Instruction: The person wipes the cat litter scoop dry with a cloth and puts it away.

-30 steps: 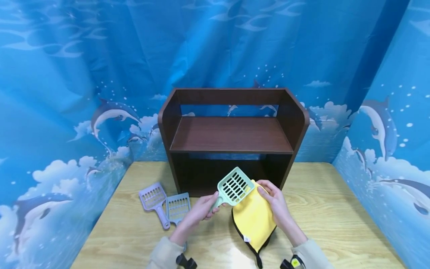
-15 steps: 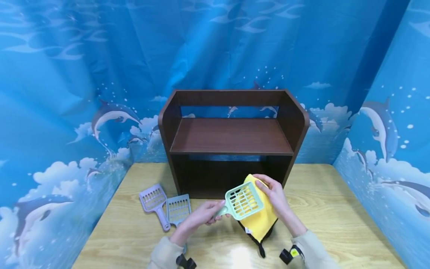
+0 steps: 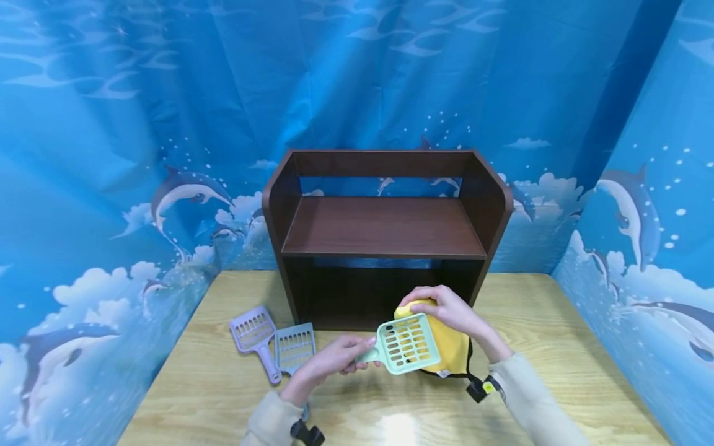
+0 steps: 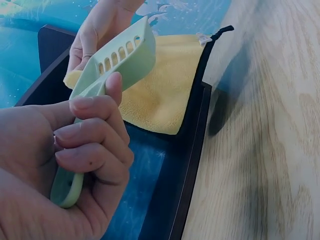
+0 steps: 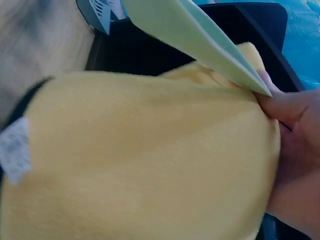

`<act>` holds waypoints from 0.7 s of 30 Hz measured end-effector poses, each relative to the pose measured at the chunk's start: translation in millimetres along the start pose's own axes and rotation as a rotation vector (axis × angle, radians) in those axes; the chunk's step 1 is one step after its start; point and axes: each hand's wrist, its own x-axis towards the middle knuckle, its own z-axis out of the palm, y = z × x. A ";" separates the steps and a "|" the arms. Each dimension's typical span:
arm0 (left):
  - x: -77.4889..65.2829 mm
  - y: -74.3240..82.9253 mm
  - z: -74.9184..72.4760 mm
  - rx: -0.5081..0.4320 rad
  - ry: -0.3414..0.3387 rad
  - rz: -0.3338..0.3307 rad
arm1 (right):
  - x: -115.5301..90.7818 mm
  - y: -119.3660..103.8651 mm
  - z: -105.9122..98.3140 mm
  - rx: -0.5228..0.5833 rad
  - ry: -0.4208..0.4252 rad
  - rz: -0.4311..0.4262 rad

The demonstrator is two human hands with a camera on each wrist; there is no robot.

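My left hand [image 3: 343,355] grips the handle of a light green slotted litter scoop [image 3: 409,344], fingers curled round it in the left wrist view. The scoop is held above the table, its slotted head pointing right. My right hand [image 3: 443,308] pinches the top of a yellow cloth [image 4: 165,80] with black edging, a white label and a black loop. The cloth hangs just behind the scoop's head; in the right wrist view the scoop's rim lies close to the right thumb. Whether the cloth touches the scoop I cannot tell.
On the table's [image 3: 184,396] left side lie a purple litter scoop [image 3: 253,331] and a grey-blue one [image 3: 295,347], the latter partly hidden by the left forearm. A dark brown two-tier shelf [image 3: 385,226] stands behind the hands. Blue dolphin-print curtains [image 3: 357,74] surround the table.
The green scoop has shifted right and down and turned level, now in front of the cloth. My right hand has moved the cloth's top left and turned; its lower end has swung right.
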 end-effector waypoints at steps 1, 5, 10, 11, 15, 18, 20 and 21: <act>0.1 0.0 -0.6 0.002 -0.001 -0.003 | 2.6 -1.7 -1.2 -0.008 -0.032 -0.016; 0.7 -0.3 -0.9 0.020 0.001 -0.009 | 12.2 -9.0 0.5 -0.051 -0.118 -0.092; 1.9 -0.5 1.5 0.045 -0.008 -0.008 | 22.4 -20.0 14.9 -0.122 -0.161 -0.162; 2.1 -0.4 2.3 0.046 -0.010 -0.007 | 23.7 -21.8 18.1 -0.139 -0.168 -0.174; 2.3 0.6 4.8 0.047 -0.008 -0.008 | 25.6 -25.4 26.1 -0.192 -0.191 -0.220; 2.1 1.3 5.2 0.036 0.000 -0.007 | 24.6 -23.9 25.4 -0.178 -0.188 -0.210; 1.5 1.3 4.4 0.030 0.013 -0.008 | 23.1 -21.7 21.6 -0.148 -0.173 -0.180; 1.3 1.2 3.9 0.027 0.017 -0.006 | 22.1 -20.6 19.0 -0.128 -0.164 -0.158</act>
